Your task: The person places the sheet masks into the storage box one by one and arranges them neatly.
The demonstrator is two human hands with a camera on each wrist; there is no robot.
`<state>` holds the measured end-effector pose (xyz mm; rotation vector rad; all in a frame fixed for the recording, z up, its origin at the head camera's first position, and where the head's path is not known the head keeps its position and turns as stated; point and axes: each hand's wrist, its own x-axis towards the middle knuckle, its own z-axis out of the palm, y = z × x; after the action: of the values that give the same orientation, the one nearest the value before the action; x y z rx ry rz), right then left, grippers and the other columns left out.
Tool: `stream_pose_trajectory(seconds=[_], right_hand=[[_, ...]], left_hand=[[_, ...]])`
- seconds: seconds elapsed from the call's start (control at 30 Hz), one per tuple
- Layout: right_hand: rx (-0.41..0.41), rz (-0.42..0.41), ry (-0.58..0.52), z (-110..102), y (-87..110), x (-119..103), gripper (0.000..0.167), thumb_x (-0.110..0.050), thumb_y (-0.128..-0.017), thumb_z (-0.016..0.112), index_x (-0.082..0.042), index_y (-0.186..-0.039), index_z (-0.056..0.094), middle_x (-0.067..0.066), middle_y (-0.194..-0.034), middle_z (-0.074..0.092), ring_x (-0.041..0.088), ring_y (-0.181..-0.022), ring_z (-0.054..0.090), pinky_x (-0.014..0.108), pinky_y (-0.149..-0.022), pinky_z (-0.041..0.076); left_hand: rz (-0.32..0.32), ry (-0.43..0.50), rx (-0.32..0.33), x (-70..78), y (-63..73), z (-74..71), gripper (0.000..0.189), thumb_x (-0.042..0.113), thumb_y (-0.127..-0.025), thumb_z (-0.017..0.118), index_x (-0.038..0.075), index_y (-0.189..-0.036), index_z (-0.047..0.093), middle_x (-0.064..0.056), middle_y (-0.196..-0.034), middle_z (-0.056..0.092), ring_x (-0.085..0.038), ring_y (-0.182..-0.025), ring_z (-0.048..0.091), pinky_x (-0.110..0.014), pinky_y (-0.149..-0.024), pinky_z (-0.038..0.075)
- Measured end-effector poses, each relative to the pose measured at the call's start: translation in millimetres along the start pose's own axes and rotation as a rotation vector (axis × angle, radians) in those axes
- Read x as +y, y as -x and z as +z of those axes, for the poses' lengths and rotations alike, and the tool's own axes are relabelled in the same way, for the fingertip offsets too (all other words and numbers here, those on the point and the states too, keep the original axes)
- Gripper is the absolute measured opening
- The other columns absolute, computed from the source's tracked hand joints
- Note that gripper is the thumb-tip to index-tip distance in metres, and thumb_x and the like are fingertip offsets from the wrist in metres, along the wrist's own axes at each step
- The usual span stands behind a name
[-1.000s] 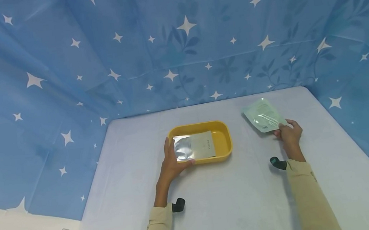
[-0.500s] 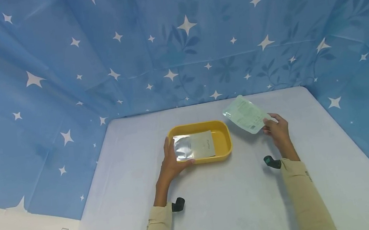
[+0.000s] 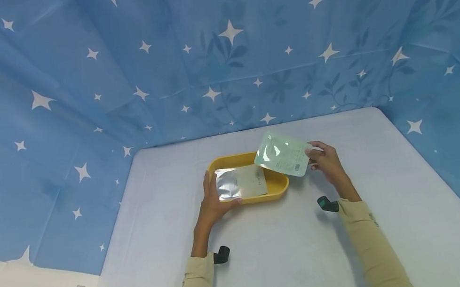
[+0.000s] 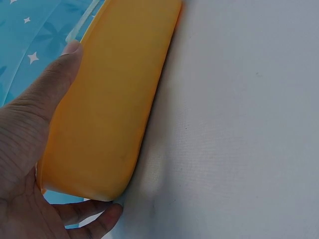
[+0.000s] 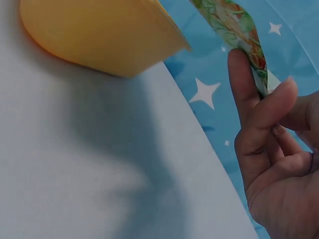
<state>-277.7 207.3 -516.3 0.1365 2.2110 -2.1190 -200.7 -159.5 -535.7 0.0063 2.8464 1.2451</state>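
A yellow tray (image 3: pixel 236 202) sits on the table, and my left hand (image 3: pixel 216 206) grips its left end, thumb along the front rim and fingers at the side. Inside it lies a silver and pale grey foil packet (image 3: pixel 251 181). My right hand (image 3: pixel 325 158) pinches a flat pale green packet (image 3: pixel 280 156) by its right edge, thumb on top. That packet is tilted and overlaps the tray's right end in the head view. Its underside, seen in the right wrist view, carries a leafy green and red print (image 5: pixel 234 22).
The table (image 3: pixel 277 261) has a white cover and rounded back corners. Blue curtains (image 3: pixel 185 49) with white stars hang behind it and at the sides. A black wrist camera (image 3: pixel 221 255) sticks out from the left sleeve, another camera (image 3: pixel 328 204) from the right.
My right hand has moved left with the green packet, from the table's right side to over the tray's right end. The left hand and the tray have stayed in place.
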Motion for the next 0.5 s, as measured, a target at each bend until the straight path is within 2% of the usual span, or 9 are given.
stream_pose_trajectory(seconds=[0.1,0.27,0.33,0.5], right_hand=[[-0.051,-0.036,0.103,9,1.5,-4,0.041,-0.016,-0.098,0.058,0.002,-0.134,0.05,-0.012,-0.082,0.07,0.003,-0.065,0.065,0.019,-0.051,0.05],[-0.124,-0.102,0.276,25,4.5,-6,0.038,-0.02,-0.099,0.058,0.0,-0.131,0.055,0.018,-0.104,0.071,0.007,-0.067,0.066,0.024,-0.053,0.052],[-0.144,-0.141,0.34,31,3.9,-7,0.036,-0.021,-0.099,0.058,0.0,-0.129,0.057,0.026,-0.11,0.069,0.008,-0.067,0.066,0.027,-0.053,0.053],[-0.176,-0.228,0.446,46,2.3,-11,0.035,-0.02,-0.099,0.059,-0.001,-0.128,0.059,0.026,-0.107,0.07,0.011,-0.064,0.066,0.033,-0.05,0.051]], left_hand=[[0.005,0.003,-0.001,-0.4,-0.1,-0.1,0.123,0.057,-0.066,0.084,0.022,-0.158,0.011,-0.001,-0.166,-0.007,-0.04,-0.145,0.029,-0.062,-0.106,0.037],[0.014,-0.008,-0.002,-1.4,-0.2,0.0,0.123,0.056,-0.066,0.084,0.02,-0.158,0.011,-0.003,-0.166,-0.007,-0.039,-0.143,0.032,-0.06,-0.104,0.04],[0.015,-0.011,-0.003,-1.3,-0.1,-0.2,0.122,0.056,-0.067,0.084,0.02,-0.158,0.011,-0.003,-0.166,-0.007,-0.039,-0.142,0.033,-0.06,-0.104,0.041],[0.006,0.006,-0.005,0.2,0.3,-0.5,0.123,0.056,-0.066,0.084,0.022,-0.158,0.01,0.001,-0.166,-0.009,-0.039,-0.143,0.032,-0.059,-0.105,0.04]])
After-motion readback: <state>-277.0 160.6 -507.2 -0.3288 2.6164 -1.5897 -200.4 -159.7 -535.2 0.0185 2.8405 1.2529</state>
